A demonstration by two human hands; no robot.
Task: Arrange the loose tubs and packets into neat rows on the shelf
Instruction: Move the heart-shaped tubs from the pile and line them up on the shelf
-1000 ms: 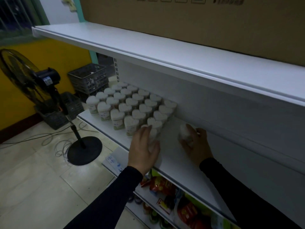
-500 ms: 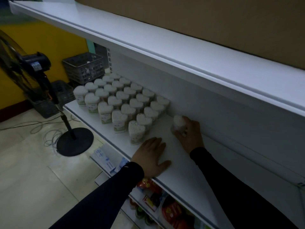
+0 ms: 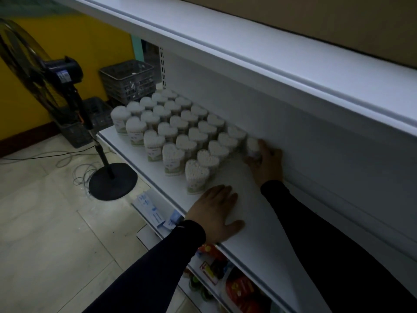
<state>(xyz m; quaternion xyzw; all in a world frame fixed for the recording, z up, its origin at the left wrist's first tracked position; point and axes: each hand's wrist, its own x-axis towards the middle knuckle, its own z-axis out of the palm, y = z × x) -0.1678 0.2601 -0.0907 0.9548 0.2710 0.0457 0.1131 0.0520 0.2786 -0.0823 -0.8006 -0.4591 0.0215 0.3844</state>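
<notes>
One heart-shaped tub [image 3: 252, 147] is gripped in the right hand [image 3: 266, 162] at the shelf's [image 3: 259, 240] back edge, just beside the end tub of the rearmost row [image 3: 235, 134]. The left hand [image 3: 216, 214] lies flat and spread on the front edge, holding nothing. To finish well, I would turn the heart to match its neighbours, set it upright and nudge it flush against that end tub, without disturbing the rows in front.

I saw bare shelf [image 3: 259, 233] open right of the heart-shaped tubs [image 3: 180, 136]; the upper shelf [image 3: 270, 64] hung low overhead.
</notes>
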